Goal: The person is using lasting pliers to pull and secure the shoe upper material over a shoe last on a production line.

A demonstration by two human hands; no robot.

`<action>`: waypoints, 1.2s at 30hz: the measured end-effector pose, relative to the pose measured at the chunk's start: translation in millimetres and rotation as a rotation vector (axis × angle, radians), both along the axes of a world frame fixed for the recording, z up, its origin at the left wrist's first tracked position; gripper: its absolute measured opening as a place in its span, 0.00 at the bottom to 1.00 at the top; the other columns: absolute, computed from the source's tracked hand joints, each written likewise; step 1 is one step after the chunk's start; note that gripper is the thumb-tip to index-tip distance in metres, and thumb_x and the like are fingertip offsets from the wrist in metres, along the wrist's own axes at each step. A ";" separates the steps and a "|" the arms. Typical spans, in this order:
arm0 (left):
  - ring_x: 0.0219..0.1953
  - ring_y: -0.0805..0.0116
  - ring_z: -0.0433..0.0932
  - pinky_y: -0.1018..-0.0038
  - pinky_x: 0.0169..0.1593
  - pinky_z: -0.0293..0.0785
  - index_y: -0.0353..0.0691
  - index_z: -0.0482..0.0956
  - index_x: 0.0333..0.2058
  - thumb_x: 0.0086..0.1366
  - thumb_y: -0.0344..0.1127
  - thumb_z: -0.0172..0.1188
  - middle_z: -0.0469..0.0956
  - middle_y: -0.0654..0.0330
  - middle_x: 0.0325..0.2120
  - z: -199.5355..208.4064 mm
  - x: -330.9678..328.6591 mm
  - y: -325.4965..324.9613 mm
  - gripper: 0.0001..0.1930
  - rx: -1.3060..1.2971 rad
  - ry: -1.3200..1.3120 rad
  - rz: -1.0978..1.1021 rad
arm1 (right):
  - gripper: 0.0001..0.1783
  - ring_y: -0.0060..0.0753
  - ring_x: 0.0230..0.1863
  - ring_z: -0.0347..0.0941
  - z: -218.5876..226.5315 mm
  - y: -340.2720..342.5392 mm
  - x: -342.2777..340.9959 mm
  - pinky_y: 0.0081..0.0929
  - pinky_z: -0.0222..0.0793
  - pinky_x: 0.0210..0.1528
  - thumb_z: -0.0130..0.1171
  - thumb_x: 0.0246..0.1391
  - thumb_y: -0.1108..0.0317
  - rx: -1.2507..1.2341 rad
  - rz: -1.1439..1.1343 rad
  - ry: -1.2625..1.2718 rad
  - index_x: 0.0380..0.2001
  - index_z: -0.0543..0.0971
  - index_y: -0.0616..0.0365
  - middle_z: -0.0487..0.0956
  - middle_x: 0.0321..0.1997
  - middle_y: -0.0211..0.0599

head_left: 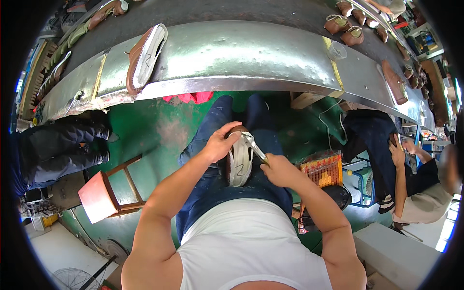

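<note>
We have a shoe (240,166) in the lap, on the near side of the workbench (241,53), pale underside facing us and brown end toward the workbench. Our left hand (220,144) grips that far end — thumb and fingers pressed to it. Our right hand (280,170) is wrapped around the handles of metal pincers (256,150), their head against the shoe's edge near the same end (whether they bite the material, we cannot tell). On the workbench, left of its middle, we log a second brown shoe (148,57); toward its right end, a clear cup (337,51). Beneath its front edge shows a pink cloth (195,97). Near side of the workbench, to the left: a red-topped stool (98,197); to the right: an orange beaded cover (323,170) and, farther along, a co-worker (427,205) — hands raised together.
</note>
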State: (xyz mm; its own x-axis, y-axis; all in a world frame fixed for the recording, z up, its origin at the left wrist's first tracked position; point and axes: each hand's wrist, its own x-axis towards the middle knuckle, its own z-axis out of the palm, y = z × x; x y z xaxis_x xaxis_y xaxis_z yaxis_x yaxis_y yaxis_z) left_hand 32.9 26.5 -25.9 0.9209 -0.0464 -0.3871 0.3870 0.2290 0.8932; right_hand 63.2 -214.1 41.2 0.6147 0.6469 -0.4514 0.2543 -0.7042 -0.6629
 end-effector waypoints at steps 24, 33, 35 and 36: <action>0.55 0.48 0.72 0.58 0.64 0.63 0.32 0.67 0.60 0.56 0.50 0.67 0.72 0.44 0.53 55.5 -63.4 -35.3 0.38 1.031 -0.914 -0.256 | 0.24 0.21 0.35 0.70 -6.6 4.1 55.8 0.26 0.68 0.38 0.67 0.55 0.49 0.364 -0.211 0.419 0.37 0.77 0.63 0.76 0.31 0.29; 0.26 0.58 0.75 0.62 0.39 0.71 0.41 0.74 0.35 0.60 0.49 0.65 0.74 0.57 0.23 62.0 -21.3 -4.0 0.17 0.827 -0.929 -0.632 | 0.23 0.22 0.41 0.75 -3.3 8.8 51.1 0.25 0.72 0.48 0.71 0.48 0.65 0.571 -0.043 0.533 0.44 0.72 0.61 0.80 0.40 0.36; 0.21 0.74 0.71 0.75 0.28 0.66 0.41 0.74 0.32 0.68 0.52 0.60 0.72 0.64 0.19 49.8 -5.7 -5.0 0.18 0.079 -0.258 -0.373 | 0.24 0.23 0.42 0.75 -4.1 12.5 51.5 0.26 0.72 0.49 0.70 0.48 0.66 0.601 -0.032 0.554 0.44 0.71 0.61 0.81 0.42 0.38; 0.22 0.74 0.73 0.75 0.31 0.69 0.40 0.75 0.33 0.68 0.51 0.60 0.73 0.64 0.20 35.8 4.2 5.3 0.18 -0.172 -0.049 -0.324 | 0.24 0.23 0.42 0.75 -2.5 16.9 53.2 0.26 0.72 0.50 0.70 0.48 0.66 0.599 -0.033 0.541 0.45 0.71 0.61 0.81 0.42 0.38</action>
State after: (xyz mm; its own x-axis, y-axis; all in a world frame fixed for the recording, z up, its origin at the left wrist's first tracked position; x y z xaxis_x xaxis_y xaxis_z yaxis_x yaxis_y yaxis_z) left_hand 37.1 31.8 9.8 0.8650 -0.3989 -0.3044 0.4220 0.2502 0.8714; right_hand 116.4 -197.2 38.7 0.4328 0.8588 -0.2740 -0.2249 -0.1915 -0.9554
